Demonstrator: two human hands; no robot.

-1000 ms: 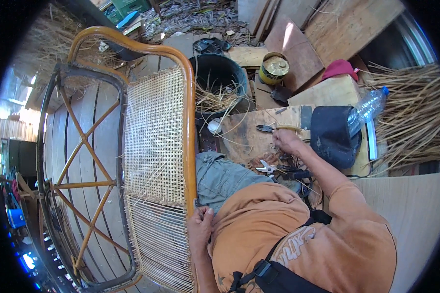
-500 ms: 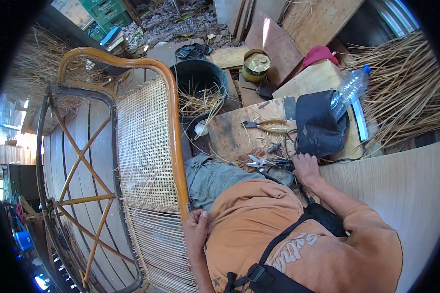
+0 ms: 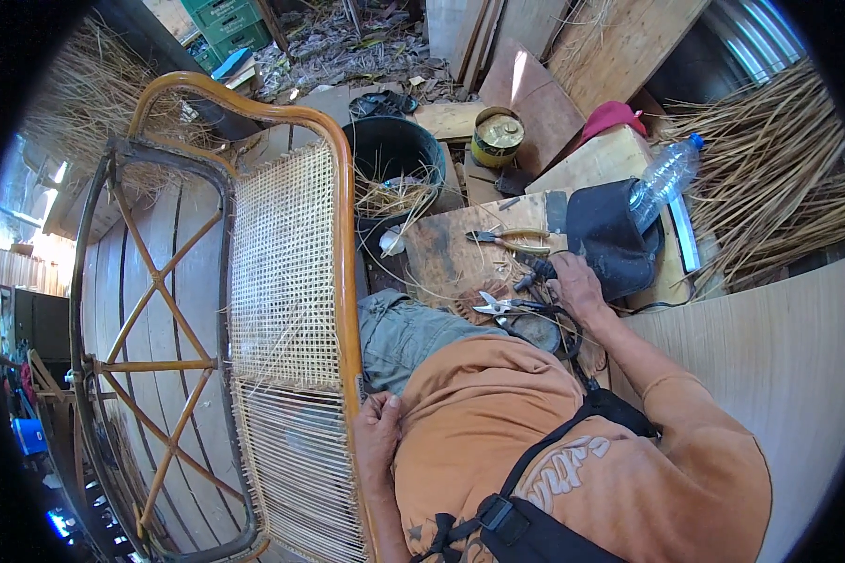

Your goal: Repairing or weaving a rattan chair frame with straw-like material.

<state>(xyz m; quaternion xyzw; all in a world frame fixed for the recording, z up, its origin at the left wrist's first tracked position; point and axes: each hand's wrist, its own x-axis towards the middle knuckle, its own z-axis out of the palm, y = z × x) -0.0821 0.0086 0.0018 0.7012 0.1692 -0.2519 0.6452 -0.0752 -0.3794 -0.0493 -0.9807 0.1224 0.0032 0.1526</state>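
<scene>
On my left stands a chair frame (image 3: 345, 272) of bent rattan with a woven cane panel (image 3: 282, 253); its lower part has only parallel strands (image 3: 301, 460). My left hand (image 3: 377, 432) is closed beside the frame's near rail, against my shirt; what its fingers hold, if anything, is hidden. My right hand (image 3: 577, 289) reaches over the wooden work board (image 3: 432, 246), fingers curled on a short dark tool (image 3: 538, 271) whose kind I cannot make out. Just below it lie snips (image 3: 494, 304) with bright jaws and dark handles. Farther up the board are yellow-handled pliers (image 3: 512, 239).
A black pouch (image 3: 612, 239) with a clear plastic bottle (image 3: 666, 183) sits right of the board. Behind are a dark bucket (image 3: 396, 150) with cane scraps and a yellow-black tin (image 3: 497, 138). Bundled cane strips (image 3: 769, 178) lie far right, near a pale wood panel (image 3: 751, 347).
My right hand has moved slightly left and forward, from beside the pouch onto the short dark tool. My left hand stays by the chair rail. The view has shifted slightly.
</scene>
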